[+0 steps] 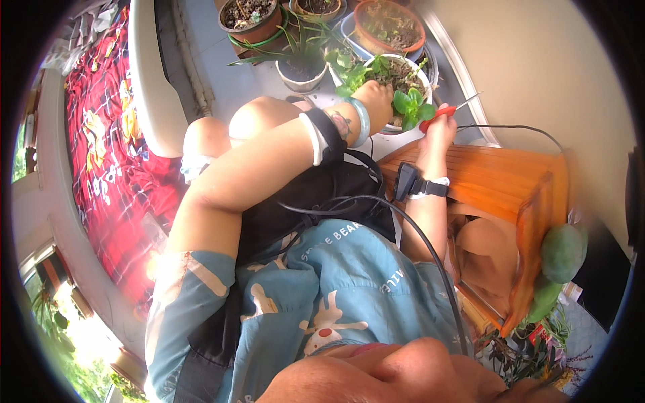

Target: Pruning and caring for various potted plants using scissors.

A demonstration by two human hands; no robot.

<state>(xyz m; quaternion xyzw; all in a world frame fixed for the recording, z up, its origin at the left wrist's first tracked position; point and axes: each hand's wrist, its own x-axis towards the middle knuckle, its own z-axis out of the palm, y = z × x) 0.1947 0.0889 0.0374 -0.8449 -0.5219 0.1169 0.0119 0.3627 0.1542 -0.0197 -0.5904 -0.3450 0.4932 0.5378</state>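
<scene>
My left hand (376, 102) reaches over a round white pot (428, 82) of soil and leafy green plants (411, 106). Its fingers are curled together among the stems, and whatever they pinch is hidden. A pale green bangle (363, 121) circles that wrist. To the right of the pot, my right hand (439, 131) is closed around the red handles of a pair of scissors (430, 123). The metal blades point up and right, away from the plant toward the wall.
Several other potted plants stand beyond: a terracotta pot (422, 27), a brown pot (269, 30) and a small white pot (302, 85). An orange wooden stool (497, 171) is at my right. A black cable (430, 248) crosses my lap. A bed with a red patterned cover (101, 168) lies left.
</scene>
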